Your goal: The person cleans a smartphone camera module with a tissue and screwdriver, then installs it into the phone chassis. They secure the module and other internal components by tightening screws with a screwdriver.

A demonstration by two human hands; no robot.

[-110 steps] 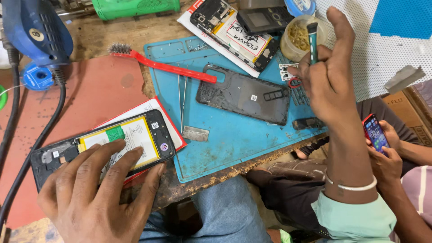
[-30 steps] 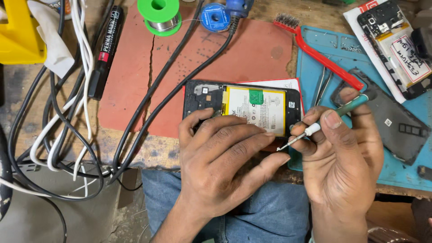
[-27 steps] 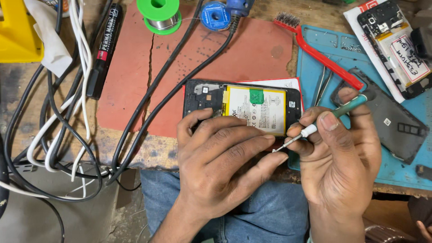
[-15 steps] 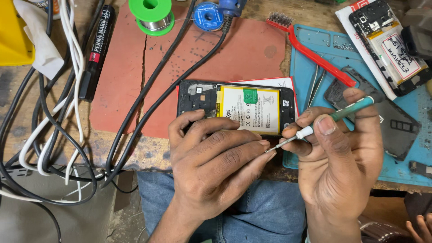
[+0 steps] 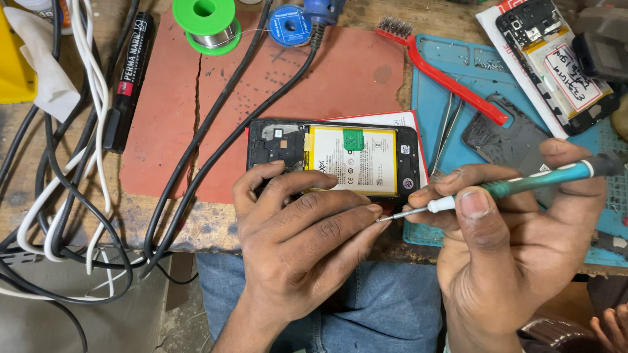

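Nearest to me, my left hand [image 5: 304,245] lies spread over the near edge of the opened phone [image 5: 333,157], fingers loosely curled on its lower rim and pressing it down on the worktop [image 5: 176,219], clasping nothing. Just right of the phone, my right hand [image 5: 517,242] pinches a teal-handled screwdriver [image 5: 487,193] between thumb and fingers, its thin metal tip pointing left and meeting my left fingertips at the phone's near right corner. The phone itself lies back-off and face down, its yellow-white battery [image 5: 353,159] showing in the middle and the dark circuit board at its left end; it rests on a red mat [image 5: 288,85] with a white card [image 5: 392,119] peeking from under its far right corner. Right of the phone sits a blue repair mat [image 5: 458,72] carrying tweezers [image 5: 448,124], a dark back cover [image 5: 504,137] and a red-handled brush [image 5: 445,68] lying aslant. Left of the phone, black and white cables [image 5: 72,189] tangle, and a black marker [image 5: 127,78] lies beyond them. Farther off behind the phone stand a green solder spool [image 5: 208,23] and a small blue spool [image 5: 288,25]; far to the right lies a second opened phone [image 5: 556,59].
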